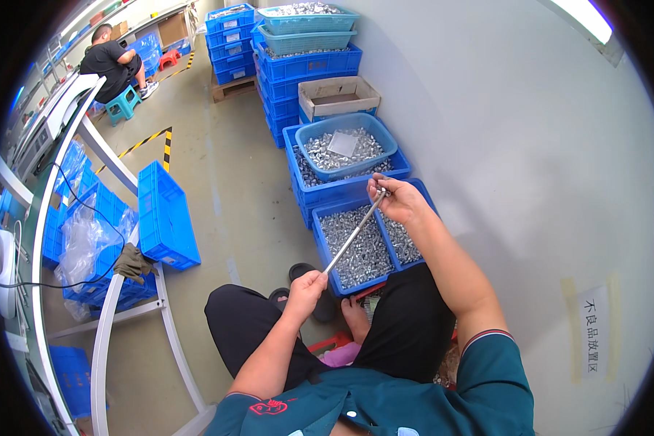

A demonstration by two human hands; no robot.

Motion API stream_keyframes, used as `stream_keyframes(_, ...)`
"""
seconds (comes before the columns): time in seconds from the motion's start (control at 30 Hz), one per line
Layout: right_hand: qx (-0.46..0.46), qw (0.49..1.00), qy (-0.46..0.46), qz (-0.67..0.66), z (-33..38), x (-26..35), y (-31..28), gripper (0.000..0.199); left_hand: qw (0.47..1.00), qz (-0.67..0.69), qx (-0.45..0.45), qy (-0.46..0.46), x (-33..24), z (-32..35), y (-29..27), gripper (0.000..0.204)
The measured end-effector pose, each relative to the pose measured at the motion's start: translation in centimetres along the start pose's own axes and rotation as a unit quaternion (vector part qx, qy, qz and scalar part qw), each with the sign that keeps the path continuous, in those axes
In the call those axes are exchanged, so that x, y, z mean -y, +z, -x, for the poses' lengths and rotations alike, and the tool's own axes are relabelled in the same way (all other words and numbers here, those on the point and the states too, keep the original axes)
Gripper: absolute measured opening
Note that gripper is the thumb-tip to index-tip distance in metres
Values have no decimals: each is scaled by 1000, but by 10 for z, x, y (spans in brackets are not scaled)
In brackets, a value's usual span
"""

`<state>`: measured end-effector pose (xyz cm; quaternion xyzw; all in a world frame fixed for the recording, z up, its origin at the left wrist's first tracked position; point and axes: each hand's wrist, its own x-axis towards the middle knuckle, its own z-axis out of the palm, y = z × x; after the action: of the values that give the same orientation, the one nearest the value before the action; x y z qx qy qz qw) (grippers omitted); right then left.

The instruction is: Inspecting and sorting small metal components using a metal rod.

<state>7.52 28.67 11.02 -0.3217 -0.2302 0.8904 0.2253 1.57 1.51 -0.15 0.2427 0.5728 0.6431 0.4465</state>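
Note:
I sit on a low seat and hold a thin metal rod (350,238) slantwise between both hands. My left hand (305,285) grips its lower end near my knee. My right hand (394,200) pinches its upper end, where a small metal piece sits at the fingertips. Under the rod stands a blue crate (325,248) full of small silvery metal parts (363,251). Beyond it a light blue basket (345,145) with more such parts rests on another blue crate.
Stacked blue crates (298,69) and a cardboard box (338,96) line the wall ahead. A white table frame (105,320) with blue bins and plastic bags stands at my left. One blue crate (166,214) leans by it. Another person (112,62) sits on a stool far back.

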Motion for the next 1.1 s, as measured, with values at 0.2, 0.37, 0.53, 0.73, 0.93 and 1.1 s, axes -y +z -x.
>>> stream_keyframes(0.2, 32, 999, -21, 1, -1, -3, 0, 18, 1000, -15, -14, 8, 1, 2, 0, 27)
stream_keyframes(0.37, 42, 997, -61, 25, 0, -12, 5, 18, 998, -47, -42, 15, 0, 6, 0, 27)
stream_keyframes(0.53, 47, 997, -69, 1, 0, -14, 6, 17, 996, -51, -55, 49, 0, 7, 6, 27)
stream_keyframes(0.73, 110, 991, 9, -70, -1, -18, 10, 11, 995, -31, -58, 76, 4, 1, 9, 26)
stream_keyframes(0.93, 8, 1000, 12, -9, 5, -19, 13, 14, 998, 33, -29, 45, 0, -1, 8, 26)
stream_keyframes(1.1, 63, 990, 69, 108, 7, -4, 5, 15, 998, 55, -18, 32, -2, 2, 3, 26)
